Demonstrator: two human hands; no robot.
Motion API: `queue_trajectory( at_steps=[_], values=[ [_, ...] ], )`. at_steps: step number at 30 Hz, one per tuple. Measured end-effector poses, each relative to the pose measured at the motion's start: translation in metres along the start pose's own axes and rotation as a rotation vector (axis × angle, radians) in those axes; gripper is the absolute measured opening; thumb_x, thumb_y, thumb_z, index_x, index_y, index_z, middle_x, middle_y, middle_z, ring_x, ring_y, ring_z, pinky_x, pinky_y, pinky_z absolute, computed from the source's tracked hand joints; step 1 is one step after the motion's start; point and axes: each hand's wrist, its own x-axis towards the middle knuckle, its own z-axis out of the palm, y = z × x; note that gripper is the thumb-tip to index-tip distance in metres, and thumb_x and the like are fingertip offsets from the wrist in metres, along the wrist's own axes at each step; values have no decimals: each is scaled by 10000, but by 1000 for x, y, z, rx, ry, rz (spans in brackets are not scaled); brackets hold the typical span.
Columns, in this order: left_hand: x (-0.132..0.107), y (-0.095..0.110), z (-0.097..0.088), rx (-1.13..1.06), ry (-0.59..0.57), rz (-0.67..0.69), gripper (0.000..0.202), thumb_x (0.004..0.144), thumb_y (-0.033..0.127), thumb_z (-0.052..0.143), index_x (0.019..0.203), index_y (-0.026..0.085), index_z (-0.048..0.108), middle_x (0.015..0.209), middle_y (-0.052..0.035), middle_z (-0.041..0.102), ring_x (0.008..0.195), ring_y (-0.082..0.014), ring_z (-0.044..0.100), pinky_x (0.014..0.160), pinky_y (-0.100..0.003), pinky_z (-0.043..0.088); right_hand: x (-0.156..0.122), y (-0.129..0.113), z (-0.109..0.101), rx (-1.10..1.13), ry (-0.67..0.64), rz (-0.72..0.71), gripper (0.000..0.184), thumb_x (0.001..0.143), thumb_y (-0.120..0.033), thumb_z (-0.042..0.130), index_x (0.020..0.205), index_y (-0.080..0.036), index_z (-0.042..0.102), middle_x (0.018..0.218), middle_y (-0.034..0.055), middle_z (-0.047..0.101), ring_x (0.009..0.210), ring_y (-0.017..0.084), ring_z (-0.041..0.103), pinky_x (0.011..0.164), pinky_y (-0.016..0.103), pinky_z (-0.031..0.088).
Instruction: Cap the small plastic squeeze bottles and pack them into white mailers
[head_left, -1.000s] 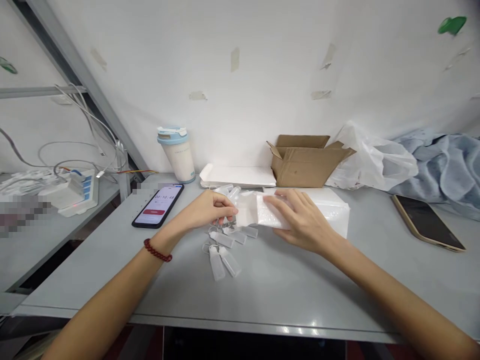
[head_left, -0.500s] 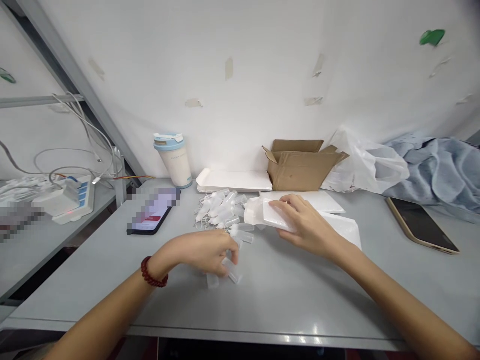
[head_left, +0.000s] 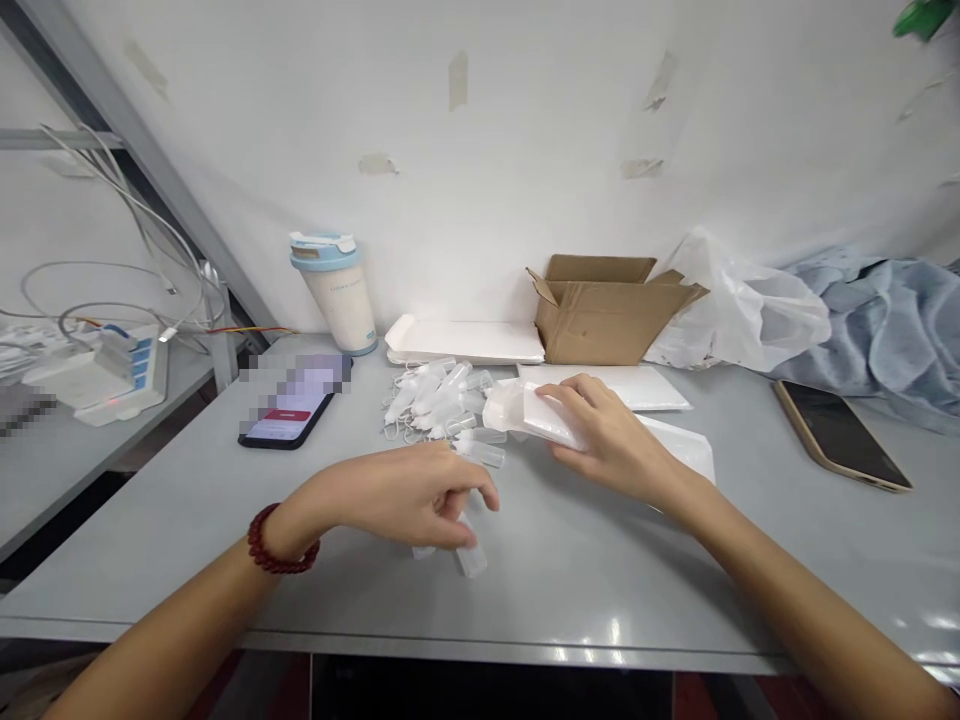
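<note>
My left hand (head_left: 409,495), with a red bead bracelet on the wrist, hovers low over the grey table (head_left: 570,590), its fingers pinching a small clear plastic bottle (head_left: 471,556) at the near side of a scatter. A heap of several more small bottles (head_left: 435,398) lies beyond it. My right hand (head_left: 611,435) holds a white plastic pouch (head_left: 525,415) by its edge, resting on a stack of white bags (head_left: 679,450).
A phone (head_left: 289,412) lies at left, a second phone (head_left: 840,435) at right. A lidded cup (head_left: 334,292), a white tray (head_left: 465,342), an open cardboard box (head_left: 607,310), a plastic bag (head_left: 742,310) and blue cloth (head_left: 885,325) line the wall. A power strip (head_left: 105,372) sits far left.
My left hand left the pouch, moved toward me and closed on a bottle at the near side. The right hand kept the pouch and lifted its end slightly.
</note>
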Motion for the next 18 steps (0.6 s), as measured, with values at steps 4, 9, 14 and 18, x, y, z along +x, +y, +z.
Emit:
queue_trajectory(
  at_steps=[4, 9, 14, 18],
  values=[
    [-2, 5, 9, 145, -93, 34, 318, 696, 132, 595, 996, 221, 653, 575, 46, 576, 576, -129, 532, 570, -214, 384, 0, -2, 0, 3, -14, 9, 481, 747, -205, 575, 1204, -215, 426, 1075, 112, 472, 942, 256, 486, 790, 407, 434],
    [3, 3, 20, 244, 56, 52, 312, 695, 109, 522, 962, 205, 653, 556, 22, 558, 613, -163, 535, 639, -267, 406, -1, -4, 0, 14, -6, -13, 472, 743, -198, 577, 1191, -234, 434, 1084, 107, 481, 970, 264, 478, 790, 408, 440],
    [1, 0, 5, -86, 377, 107, 172, 792, 280, 562, 928, 185, 607, 696, 21, 593, 601, -108, 530, 593, -221, 420, 0, -3, 0, 24, 13, 10, 507, 732, -193, 575, 1215, -227, 427, 1081, 107, 493, 984, 268, 485, 805, 415, 437],
    [-1, -11, -9, -403, 817, 92, 244, 863, 343, 491, 1010, 166, 573, 745, -6, 609, 632, -118, 568, 607, -237, 453, 1, -3, -4, 31, 16, 27, 507, 728, -179, 565, 1215, -209, 429, 1076, 109, 489, 978, 265, 487, 811, 419, 434]
  ],
)
